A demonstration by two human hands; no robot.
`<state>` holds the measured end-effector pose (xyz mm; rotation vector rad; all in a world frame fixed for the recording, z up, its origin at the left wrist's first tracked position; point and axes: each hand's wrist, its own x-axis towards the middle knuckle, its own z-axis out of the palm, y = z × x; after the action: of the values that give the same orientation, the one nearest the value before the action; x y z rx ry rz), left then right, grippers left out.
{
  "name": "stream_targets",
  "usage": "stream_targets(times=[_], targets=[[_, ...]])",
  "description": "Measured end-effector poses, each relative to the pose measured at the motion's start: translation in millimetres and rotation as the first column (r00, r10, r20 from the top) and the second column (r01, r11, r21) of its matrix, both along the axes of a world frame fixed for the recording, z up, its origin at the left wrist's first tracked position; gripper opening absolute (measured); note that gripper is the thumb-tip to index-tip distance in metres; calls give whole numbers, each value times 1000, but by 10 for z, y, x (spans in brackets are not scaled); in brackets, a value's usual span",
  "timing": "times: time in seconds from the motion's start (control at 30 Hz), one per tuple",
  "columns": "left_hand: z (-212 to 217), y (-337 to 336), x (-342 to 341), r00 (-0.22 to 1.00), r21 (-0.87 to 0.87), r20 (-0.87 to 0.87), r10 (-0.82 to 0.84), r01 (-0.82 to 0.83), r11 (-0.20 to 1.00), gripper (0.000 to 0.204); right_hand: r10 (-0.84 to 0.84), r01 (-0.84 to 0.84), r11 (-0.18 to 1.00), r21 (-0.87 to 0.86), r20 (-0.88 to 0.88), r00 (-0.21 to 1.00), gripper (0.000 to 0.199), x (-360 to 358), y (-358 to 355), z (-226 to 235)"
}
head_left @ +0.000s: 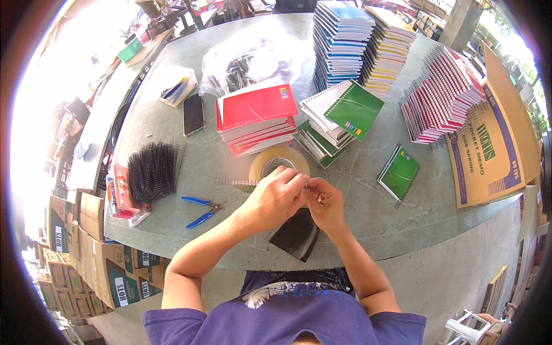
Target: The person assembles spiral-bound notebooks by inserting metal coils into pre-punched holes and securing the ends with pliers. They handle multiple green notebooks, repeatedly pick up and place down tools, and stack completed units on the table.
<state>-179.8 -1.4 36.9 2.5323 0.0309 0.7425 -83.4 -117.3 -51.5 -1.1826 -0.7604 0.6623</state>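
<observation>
- Head view: the grey table (368,195) carries stacks of spiral notebooks (339,43).
- A black cover (296,236) hangs under both hands at the table's near edge.
- Left hand (276,195) and right hand (325,201) are pressed together, pinching it.
- A tape roll (276,158) sits just behind them; blue pliers (198,211) lie to the left.

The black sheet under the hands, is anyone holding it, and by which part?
Both hands, left hand and right hand, pinch the black sheet at its top edge; it hangs below them.
</observation>
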Motion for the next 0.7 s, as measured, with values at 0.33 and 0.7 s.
stream_targets(times=[0.33, 0.7], targets=[[134, 29, 3, 978, 111, -114, 176, -163, 980, 23, -19, 23, 996, 90, -42, 999, 18, 154, -9, 14], [117, -178, 300, 918, 54, -348, -189, 221, 974, 26, -227, 471, 876, -100, 776, 588, 43, 479, -907, 543]])
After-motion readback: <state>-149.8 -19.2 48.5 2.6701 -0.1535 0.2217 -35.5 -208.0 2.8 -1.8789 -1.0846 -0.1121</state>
